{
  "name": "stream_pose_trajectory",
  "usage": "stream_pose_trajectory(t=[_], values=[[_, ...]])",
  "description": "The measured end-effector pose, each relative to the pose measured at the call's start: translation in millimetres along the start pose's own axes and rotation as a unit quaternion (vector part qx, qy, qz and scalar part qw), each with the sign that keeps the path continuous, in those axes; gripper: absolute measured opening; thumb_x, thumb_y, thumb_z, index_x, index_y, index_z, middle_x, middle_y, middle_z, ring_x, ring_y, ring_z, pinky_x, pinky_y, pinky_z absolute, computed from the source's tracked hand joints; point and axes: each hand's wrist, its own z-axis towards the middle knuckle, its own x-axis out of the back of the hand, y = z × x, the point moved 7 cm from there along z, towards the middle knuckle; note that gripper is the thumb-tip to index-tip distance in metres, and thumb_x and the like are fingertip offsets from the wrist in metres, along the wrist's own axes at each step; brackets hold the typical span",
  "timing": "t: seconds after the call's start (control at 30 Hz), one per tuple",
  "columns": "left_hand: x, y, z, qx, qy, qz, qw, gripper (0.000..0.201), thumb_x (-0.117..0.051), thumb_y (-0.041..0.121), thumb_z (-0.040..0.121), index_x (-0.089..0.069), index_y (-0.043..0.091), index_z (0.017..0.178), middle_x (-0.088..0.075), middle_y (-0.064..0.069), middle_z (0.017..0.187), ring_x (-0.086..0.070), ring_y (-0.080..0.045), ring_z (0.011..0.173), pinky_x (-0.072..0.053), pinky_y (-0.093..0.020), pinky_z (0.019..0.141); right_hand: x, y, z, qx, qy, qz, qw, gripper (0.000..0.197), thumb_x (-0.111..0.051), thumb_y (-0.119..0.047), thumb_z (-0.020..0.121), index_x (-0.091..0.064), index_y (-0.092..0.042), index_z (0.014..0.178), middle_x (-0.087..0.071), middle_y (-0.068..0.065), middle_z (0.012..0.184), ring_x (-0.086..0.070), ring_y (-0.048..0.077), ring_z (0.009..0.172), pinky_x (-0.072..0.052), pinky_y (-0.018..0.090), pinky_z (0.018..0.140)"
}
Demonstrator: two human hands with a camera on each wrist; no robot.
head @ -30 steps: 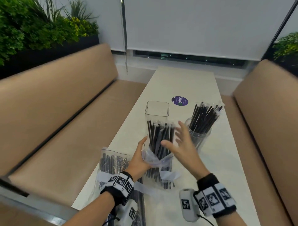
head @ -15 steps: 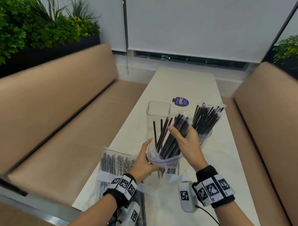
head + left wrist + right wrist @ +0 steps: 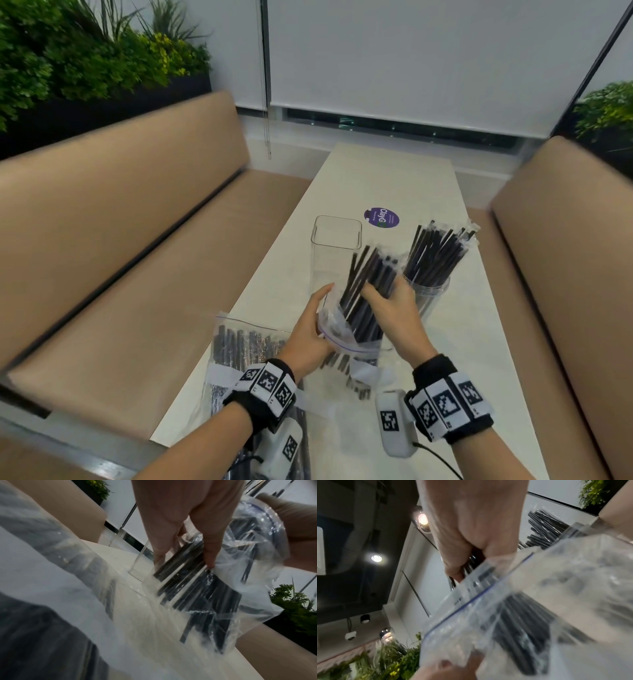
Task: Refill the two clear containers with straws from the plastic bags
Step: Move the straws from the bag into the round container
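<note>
Straws (image 3: 368,291): my right hand (image 3: 397,308) grips bundle; my left hand (image 3: 310,334) grips bag (image 3: 349,339) mouth. Risk: stragglers snag bag, miss square container (image 3: 334,253) behind it.

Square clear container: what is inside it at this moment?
The square clear container looks empty through its open top and upper walls. Its lower part is covered by the left hand, the plastic bag and the straw bundle gripped by the right hand.
</note>
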Motion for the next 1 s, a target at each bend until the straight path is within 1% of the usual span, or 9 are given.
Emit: stream_pose_trajectory(t=[0.1,0.17,0.27,0.37,0.47,0.6,0.67,0.83,1.0], values=[[0,-5,0,0.009,0.001,0.006,1.000,0.087,-0.073,-0.006,0.077,-0.034,0.038,0.141,-0.057,0.003,0.134,-0.062,-0.003,0.112,-0.052,-0.019,0.086,-9,7,-9,-0.040,-0.035,0.027,0.998,0.020,-0.054,-0.002,0.090,-0.065,-0.018,0.088,-0.071,-0.008,0.081,-0.067,0.006,0.076,-0.053,0.028,0.073],[2,-9,-1,0.012,0.005,0.005,1.000,0.083,-0.071,-0.005,0.079,-0.035,0.040,0.140,-0.059,-0.001,0.132,-0.063,-0.007,0.109,-0.053,-0.020,0.084,-13,8,-12,-0.053,-0.064,0.038,0.996,0.013,-0.054,-0.003,0.086,-0.058,-0.009,0.074,-0.061,0.002,0.071,-0.056,0.013,0.066,-0.046,0.031,0.068],[-2,-7,-1,0.008,0.002,0.004,1.000,0.078,-0.066,-0.009,0.082,-0.037,0.038,0.138,-0.060,0.004,0.130,-0.061,-0.007,0.117,-0.051,-0.021,0.090,-20,15,-13,-0.078,-0.097,0.051,0.991,0.024,-0.062,-0.016,0.076,-0.062,0.001,0.093,-0.067,0.010,0.083,-0.063,0.020,0.078,-0.052,0.036,0.073],[-8,-2,-1,-0.001,-0.006,0.005,1.000,0.076,-0.064,-0.009,0.084,-0.035,0.031,0.142,-0.057,0.006,0.134,-0.056,-0.006,0.123,-0.047,-0.024,0.100,-23,20,-12,-0.092,-0.071,0.071,0.991,0.029,-0.074,-0.014,0.083,-0.065,-0.008,0.109,-0.074,0.010,0.098,-0.071,0.020,0.091,-0.058,0.028,0.078],[-11,0,-2,0.002,-0.013,0.007,1.000,0.083,-0.060,-0.013,0.083,-0.029,0.029,0.147,-0.053,0.001,0.140,-0.053,-0.008,0.127,-0.045,-0.028,0.104,-17,20,-8,-0.090,-0.020,0.061,0.994,0.020,-0.074,-0.014,0.084,-0.067,-0.008,0.101,-0.074,0.011,0.094,-0.071,0.021,0.086,-0.059,0.030,0.076],[-9,7,-3,0.005,-0.018,0.007,1.000,0.084,-0.063,-0.011,0.082,-0.030,0.031,0.146,-0.061,0.007,0.129,-0.064,-0.008,0.107,-0.054,-0.021,0.078,-6,11,3,-0.074,0.023,0.055,0.995,0.013,-0.072,-0.008,0.083,-0.066,-0.001,0.091,-0.070,0.012,0.079,-0.066,0.017,0.070,-0.057,0.027,0.067],[-8,9,-4,0.010,-0.015,0.001,1.000,0.083,-0.066,-0.009,0.081,-0.033,0.031,0.145,-0.064,0.007,0.123,-0.066,-0.011,0.103,-0.055,-0.021,0.073,1,2,11,-0.070,0.032,0.074,0.994,0.011,-0.069,-0.003,0.081,-0.064,0.004,0.087,-0.068,0.019,0.072,-0.066,0.022,0.066,-0.058,0.036,0.068],[-6,12,-4,0.030,-0.006,-0.015,0.999,0.082,-0.074,-0.005,0.078,-0.036,0.024,0.144,-0.062,0.014,0.117,-0.065,0.001,0.097,-0.058,-0.024,0.074,18,-18,32,-0.048,0.033,0.108,0.992,0.003,-0.061,0.003,0.083,-0.059,0.001,0.084,-0.061,0.012,0.058,-0.059,0.025,0.055,-0.053,0.037,0.061],[-1,1,-10,0.087,-0.023,-0.006,0.996,0.081,-0.071,-0.010,0.078,-0.038,0.028,0.141,-0.060,-0.014,0.120,-0.064,-0.025,0.096,-0.058,-0.050,0.084,40,-34,47,0.006,0.054,0.099,0.994,0.016,-0.060,-0.009,0.093,-0.059,0.000,0.080,-0.058,0.007,0.056,-0.056,0.024,0.051,-0.051,0.035,0.058]])
